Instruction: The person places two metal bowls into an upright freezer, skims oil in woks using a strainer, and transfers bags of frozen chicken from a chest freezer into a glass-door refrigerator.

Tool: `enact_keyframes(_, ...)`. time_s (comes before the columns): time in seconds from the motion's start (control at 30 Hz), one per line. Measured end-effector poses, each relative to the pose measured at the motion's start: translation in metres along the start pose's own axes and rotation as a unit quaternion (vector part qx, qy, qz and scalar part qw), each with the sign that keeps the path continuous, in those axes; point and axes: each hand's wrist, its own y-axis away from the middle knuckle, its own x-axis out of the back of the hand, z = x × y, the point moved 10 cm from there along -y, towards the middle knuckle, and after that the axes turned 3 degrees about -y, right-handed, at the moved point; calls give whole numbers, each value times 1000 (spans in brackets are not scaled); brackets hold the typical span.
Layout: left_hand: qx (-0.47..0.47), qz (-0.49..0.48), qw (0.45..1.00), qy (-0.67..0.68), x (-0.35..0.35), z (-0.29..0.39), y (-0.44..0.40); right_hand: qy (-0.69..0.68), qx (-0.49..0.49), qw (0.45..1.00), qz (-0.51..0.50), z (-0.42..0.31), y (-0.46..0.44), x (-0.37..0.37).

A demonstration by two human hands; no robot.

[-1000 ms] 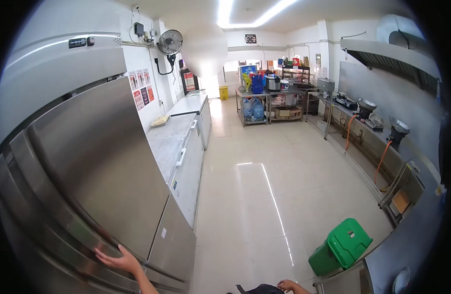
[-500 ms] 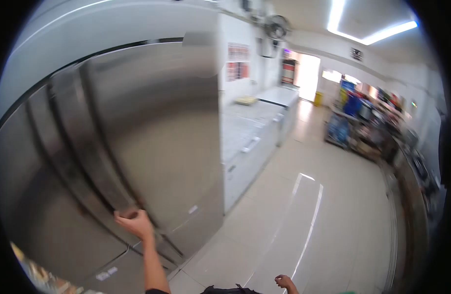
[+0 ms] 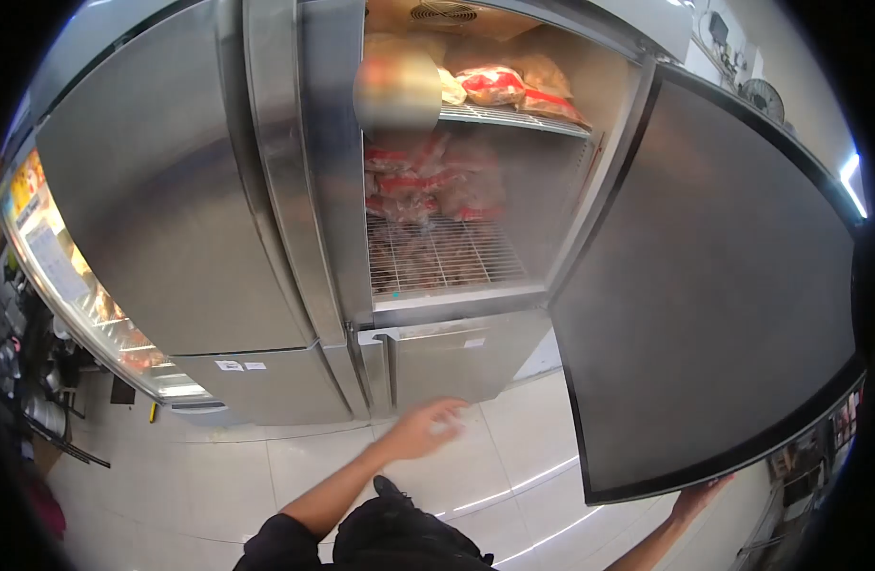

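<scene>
A steel refrigerator's upper door (image 3: 713, 285) stands wide open to the right. My right hand (image 3: 702, 497) is at the door's lower edge, its fingers partly hidden behind it. My left hand (image 3: 426, 428), blurred, hangs in the air in front of the shut lower door (image 3: 447, 366), fingers apart and holding nothing. Inside, bags with red markings (image 3: 494, 84) lie on the upper wire shelf (image 3: 513, 118). More red-marked bags (image 3: 423, 181) are piled below, above a wire rack (image 3: 447, 257).
To the left is a shut steel door (image 3: 142, 190), then a lit glass-fronted display case (image 3: 95, 295). Dark racks with pots (image 3: 42, 414) stand at the far left. A wall fan (image 3: 763, 98) shows beyond the open door. Tiled floor (image 3: 314, 466) lies below.
The view has swung left to face the refrigerator. Its upper door has opened. My left hand has let go of the door edge, and my right hand has come to the open door.
</scene>
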Motion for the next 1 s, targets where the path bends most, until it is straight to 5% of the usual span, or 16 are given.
enact_keyframes(0.1,47,193,979,-41,93,-54,2,182,155,971,10,-18,4,-8)
enact_keyframes(0.17,97,279,955,-17,139,-85,5,388,255,883,74,-29,18,-14)
enact_keyframes(0.3,149,383,910,54,187,-124,-5,428,299,825,216,-19,38,-22)
enact_keyframes(0.47,81,531,835,-117,221,-108,-2,404,321,820,246,-18,21,-6)
enact_keyframes(0.5,46,563,806,-178,227,-91,1,448,370,768,270,-23,11,-4)
enact_keyframes(0.6,-78,579,784,-210,237,-82,3,407,326,836,171,-14,-60,4)
enact_keyframes(0.7,-106,572,788,-204,251,-78,-4,682,96,632,356,27,-112,56)
enact_keyframes(0.77,-75,569,792,-207,258,-82,-7,768,239,535,258,96,-156,79)
enact_keyframes(0.83,-52,573,789,-216,263,-69,-5,730,280,610,127,185,-157,63)
enact_keyframes(0.9,-34,570,793,-213,267,-74,-3,625,159,761,75,259,-93,-8)
enact_keyframes(1.0,0,597,775,-208,281,-71,1,624,19,779,-62,386,-33,-56)
